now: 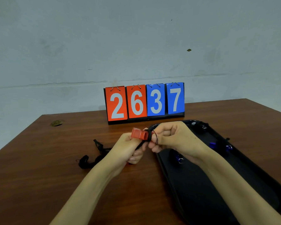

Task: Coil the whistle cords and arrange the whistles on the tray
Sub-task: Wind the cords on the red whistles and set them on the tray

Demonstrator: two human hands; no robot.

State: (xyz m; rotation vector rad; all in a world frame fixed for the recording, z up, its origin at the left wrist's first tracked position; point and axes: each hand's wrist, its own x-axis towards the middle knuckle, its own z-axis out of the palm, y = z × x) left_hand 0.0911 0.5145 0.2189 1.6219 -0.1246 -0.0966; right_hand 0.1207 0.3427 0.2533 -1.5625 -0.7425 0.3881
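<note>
The left hand [128, 150] covers the lower end of the red whistle [138, 134] and hides where the black cord [94, 159] on the table leads. The right forearm [217, 168] hides part of a blue whistle [178, 157]. The bottom edge cuts off the tray [201, 200]; dark things in its far corner [199, 127] are too blurred to tell

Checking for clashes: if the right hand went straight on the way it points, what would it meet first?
Most likely the red whistle, gripped by the left hand; the right hand pinches the black cord wrapped round it. Depth is unclear from one view.
</note>
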